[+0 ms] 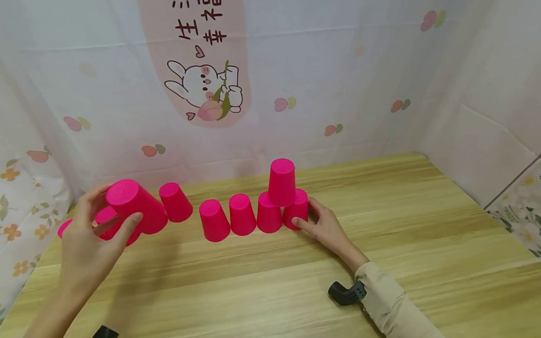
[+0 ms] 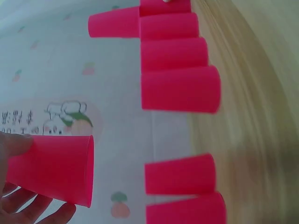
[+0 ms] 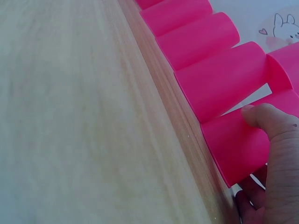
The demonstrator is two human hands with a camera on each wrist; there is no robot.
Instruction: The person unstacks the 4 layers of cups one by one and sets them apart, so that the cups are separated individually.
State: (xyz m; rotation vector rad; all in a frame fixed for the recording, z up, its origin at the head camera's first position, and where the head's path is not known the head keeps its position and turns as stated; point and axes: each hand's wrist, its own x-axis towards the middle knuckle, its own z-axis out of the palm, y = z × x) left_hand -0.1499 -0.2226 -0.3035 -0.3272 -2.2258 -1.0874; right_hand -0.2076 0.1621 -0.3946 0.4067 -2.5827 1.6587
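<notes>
My left hand (image 1: 93,249) grips an upside-down pink cup (image 1: 142,208), held up in the air. Thumb and fingers lie on opposite sides of it in the left wrist view. At the right end of a row of inverted pink cups, my right hand (image 1: 329,232) holds the last cup (image 1: 297,214), thumb in front and fingers behind. One pink cup (image 1: 282,184) sits on top, across that last cup and its neighbour (image 1: 269,217). Two more cups of the row, the nearer-left one (image 1: 214,222) and the middle one (image 1: 242,216), stand left of them.
Left of the row, another inverted cup (image 1: 176,203) stands beyond a gap. More pink cups, including one at the far left (image 1: 64,228), are partly hidden by the left hand. The wooden table (image 1: 246,290) meets a printed cloth backdrop (image 1: 303,63) behind the cups.
</notes>
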